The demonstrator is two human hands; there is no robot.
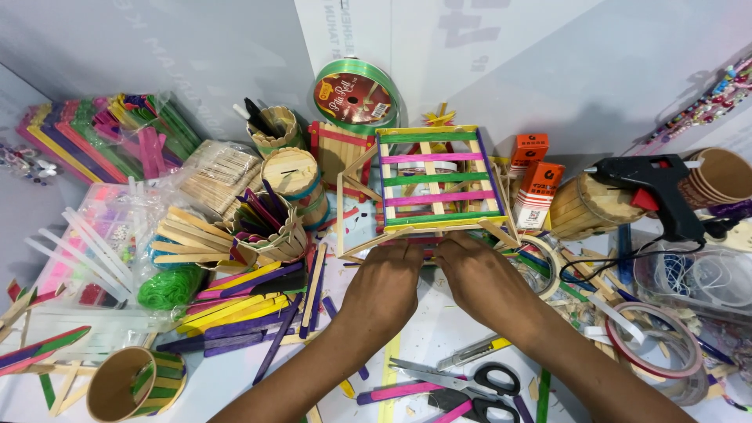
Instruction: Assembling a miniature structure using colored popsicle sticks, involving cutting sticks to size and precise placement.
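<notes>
**Now: both hands on stick frame**

Nearest, scissors (478,384) lying flat. Beyond, left hand (384,286) and right hand (486,282) side by side, fingers curled onto near edge of craft-stick frame (431,180), mid-table. Farther right, black glue gun (654,192); behind, green ribbon spool (354,94).

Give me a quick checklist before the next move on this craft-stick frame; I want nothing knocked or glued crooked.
1. Both hands on the frame: ok. Left hand and right hand press the near edge of the craft-stick frame.
2. Frame rungs parallel: ok, green and pink slats look even.
3. Glue gun clear of hands: ok, set off to the right.
4. Glue gun hot: cannot tell.
5. Scissors clear of forearms: not ok, lying right between them.
</notes>
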